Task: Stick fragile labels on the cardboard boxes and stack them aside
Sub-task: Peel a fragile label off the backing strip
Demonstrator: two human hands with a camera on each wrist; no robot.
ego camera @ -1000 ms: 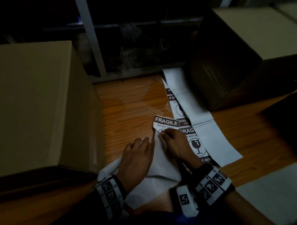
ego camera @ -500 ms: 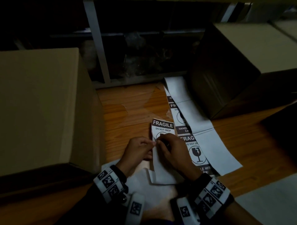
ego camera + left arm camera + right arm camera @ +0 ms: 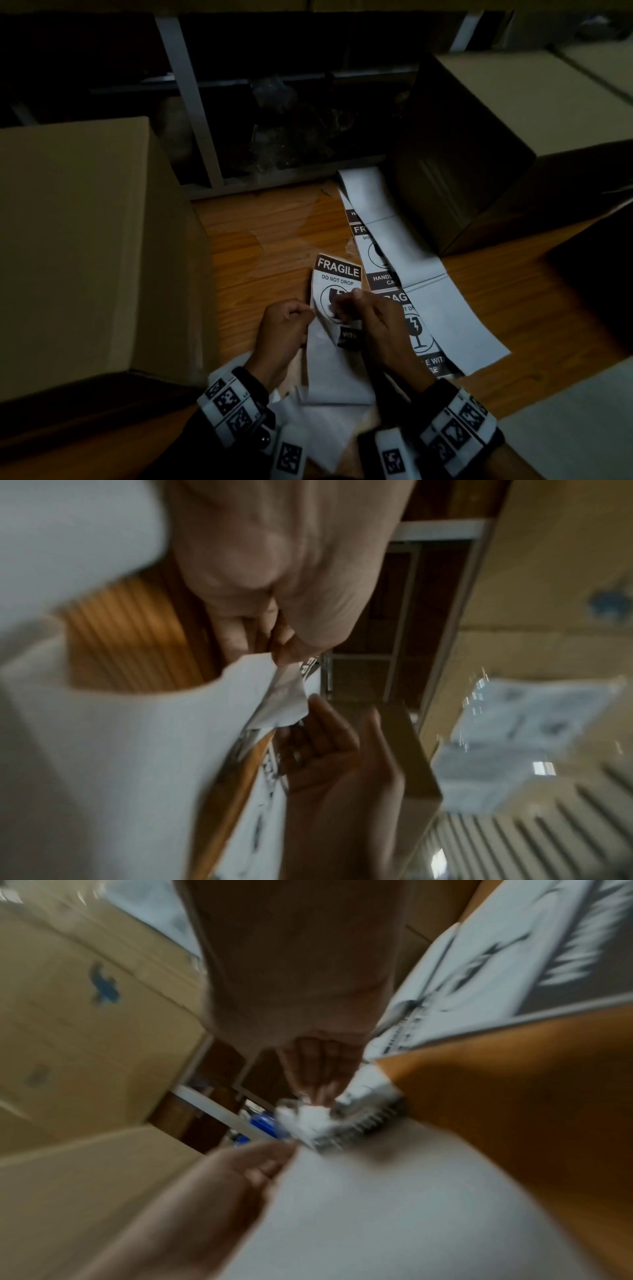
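Head view: fragile label (image 3: pixel 337 284), upright, printed face up, at centre of the wooden table (image 3: pixel 267 236); right hand (image 3: pixel 380 329) grip pinches its lower middle, left hand (image 3: pixel 282 329) grip pinches the white backing sheet (image 3: pixel 334 370) at the label's left edge. Label strip (image 3: pixel 411 281) lies just right, running far to near. Large cardboard box (image 3: pixel 85 246) stands left; second cardboard box (image 3: pixel 507 137) far right. Left wrist view: blurred; thumb and fingertips (image 3: pixel 291 645) pressed on the paper corner, label curling away from backing. Right wrist view: blurred; fingers (image 3: pixel 322 1074) closed on a white paper edge; left hand's fingers near.
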